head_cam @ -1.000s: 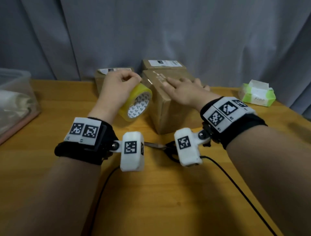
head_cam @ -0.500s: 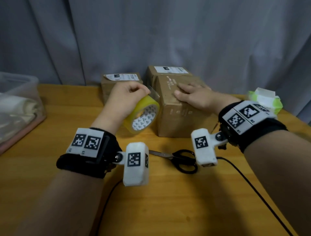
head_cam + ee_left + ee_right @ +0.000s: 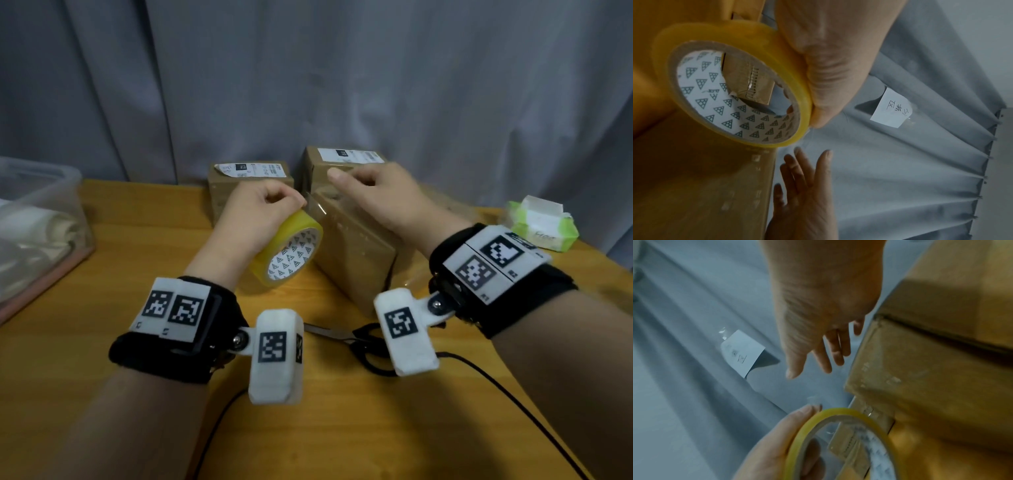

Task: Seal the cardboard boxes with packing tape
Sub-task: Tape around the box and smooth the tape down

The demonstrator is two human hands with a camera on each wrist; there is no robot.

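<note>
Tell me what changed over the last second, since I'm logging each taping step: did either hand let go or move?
The right hand lifted off the top of the front brown cardboard box, where it had been pressing flat, and now hovers open above it. The left hand kept its grip on the yellow roll of packing tape beside the box. The black-handled scissors and the two rear boxes stayed put.

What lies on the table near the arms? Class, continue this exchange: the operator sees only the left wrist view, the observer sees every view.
Observer: Black-handled scissors lie on the wooden table, between the wrists.
Operator: How many cardboard boxes?
Observer: Three: the nearest box beneath the right hand, the left rear box and the right rear box, both labelled.
Operator: Anything at the table's far right?
Observer: A green tissue pack.
</note>
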